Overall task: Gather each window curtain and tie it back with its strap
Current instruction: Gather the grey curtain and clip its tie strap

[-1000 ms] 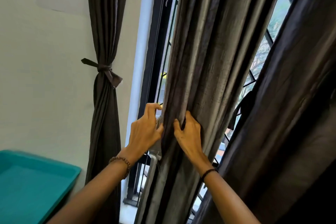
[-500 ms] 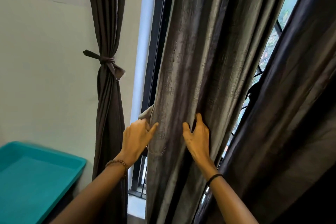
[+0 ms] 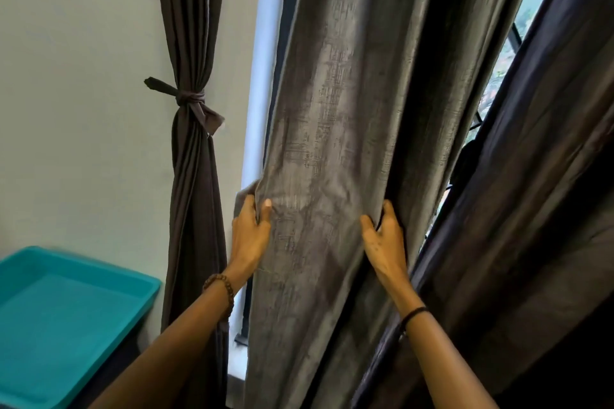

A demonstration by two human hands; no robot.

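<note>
Centrally, a broad grey woven curtain [image 3: 332, 109] hangs down the middle of the frame. On its left edge the left hand [image 3: 249, 236] pinches the cloth between thumb and fingers; the right hand [image 3: 385, 242] grips its right fold, fingers curled behind the fabric. At centre left, a slim dark brown curtain [image 3: 192, 209] hangs gathered, knotted with its matching fabric strap [image 3: 191, 100]. A teal plastic tray [image 3: 66, 325] sits at lower left.
</note>
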